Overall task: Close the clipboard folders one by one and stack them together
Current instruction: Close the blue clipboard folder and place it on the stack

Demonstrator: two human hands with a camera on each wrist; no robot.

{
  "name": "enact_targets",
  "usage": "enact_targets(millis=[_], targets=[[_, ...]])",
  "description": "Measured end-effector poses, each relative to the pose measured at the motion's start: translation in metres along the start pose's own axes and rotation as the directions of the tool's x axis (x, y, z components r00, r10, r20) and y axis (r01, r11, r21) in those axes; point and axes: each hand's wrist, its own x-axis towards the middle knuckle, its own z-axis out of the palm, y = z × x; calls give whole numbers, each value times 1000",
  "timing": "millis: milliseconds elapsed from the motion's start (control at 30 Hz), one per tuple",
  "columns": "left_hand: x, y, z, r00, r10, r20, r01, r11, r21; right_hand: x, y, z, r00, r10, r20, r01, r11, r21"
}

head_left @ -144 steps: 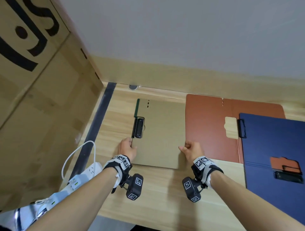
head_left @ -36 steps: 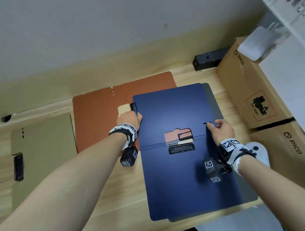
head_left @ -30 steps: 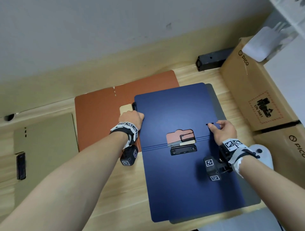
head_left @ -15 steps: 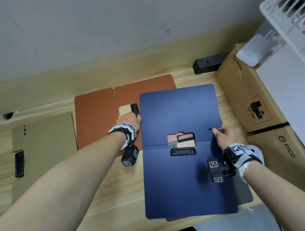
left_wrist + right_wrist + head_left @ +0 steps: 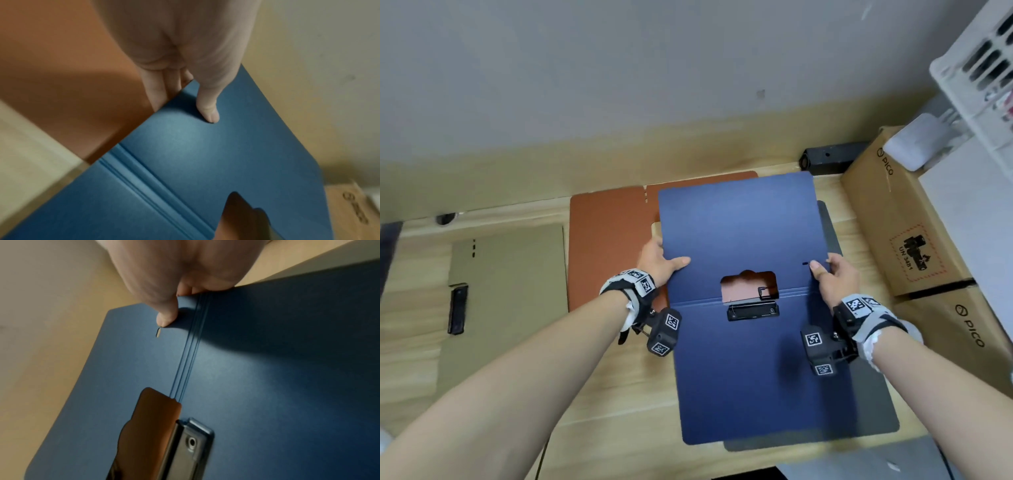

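A blue clipboard folder (image 5: 743, 370) lies open on the desk, its far cover (image 5: 736, 226) raised off the surface. My left hand (image 5: 659, 262) pinches the cover's left edge, thumb on top (image 5: 207, 110). My right hand (image 5: 832, 274) pinches the right edge near the fold, thumb by a small slot (image 5: 166, 316). The black clip (image 5: 753, 311) sits at the fold below a cut-out. An open brown folder (image 5: 606, 246) lies underneath to the left. A closed tan folder (image 5: 506, 301) with a black clip lies further left.
Cardboard PICO boxes (image 5: 907, 233) stand close on the right, a white crate (image 5: 983, 68) above them. A black bar (image 5: 828, 159) lies by the wall. A grey sheet (image 5: 873, 411) lies under the blue folder. The desk's front edge is just below the folder.
The blue folder's far cover has lifted off the desk between both hands. My left hand moved from the brown folder's clip area onto the blue cover's left edge.
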Motion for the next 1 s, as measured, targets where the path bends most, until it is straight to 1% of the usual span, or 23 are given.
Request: enact_targets(millis=[100, 167, 233, 300, 367, 467, 567, 600, 700, 767, 800, 900, 967, 1000], targets=[[-19, -2, -32, 996, 48, -72, -53, 996, -68, 3, -15, 22, 998, -30, 59, 36, 992, -121], [-33, -10, -58, 980, 93, -175, -106, 992, -67, 2, -21, 40, 994, -7, 112, 23, 990, -140], [-47, -23, -83, 951, 93, -294, -118, 991, -67, -5, -26, 59, 983, 39, 177, -18, 992, -122], [-61, -39, -105, 918, 61, -392, -103, 991, -88, -16, -27, 78, 969, 79, 234, -55, 993, -106], [-73, -54, -125, 875, 26, -483, -81, 992, -94, -29, -31, 93, 950, 99, 297, -75, 993, -93], [-86, -73, -153, 820, -2, -573, -45, 997, -68, -44, -35, 108, 917, 133, 377, -78, 985, -156], [-96, -87, -179, 763, 5, -646, -26, 999, -23, -56, -43, 116, 881, 195, 431, -83, 961, -263], [-99, -91, -187, 746, 0, -666, -19, 1000, -21, -61, -49, 117, 871, 228, 436, -115, 956, -269], [-107, -99, -206, 716, -20, -697, 31, 1000, 3, -77, -68, 121, 842, 300, 448, -243, 953, -182], [-110, -100, -213, 718, -5, -696, 36, 999, 30, -85, -82, 127, 845, 314, 433, -289, 949, -125], [-110, -101, -214, 729, 15, -685, 13, 999, 36, -87, -88, 131, 864, 307, 400, -297, 951, -87], [-114, -108, -216, 784, 65, -617, -55, 998, 35, -91, -101, 145, 929, 280, 242, -312, 944, 105], [-121, -109, -214, 812, 112, -573, -74, 993, 89, -93, -106, 151, 943, 273, 190, -305, 938, 167], [-124, -111, -213, 828, 135, -545, -83, 989, 120, -93, -106, 153, 942, 271, 198, -304, 939, 163]])
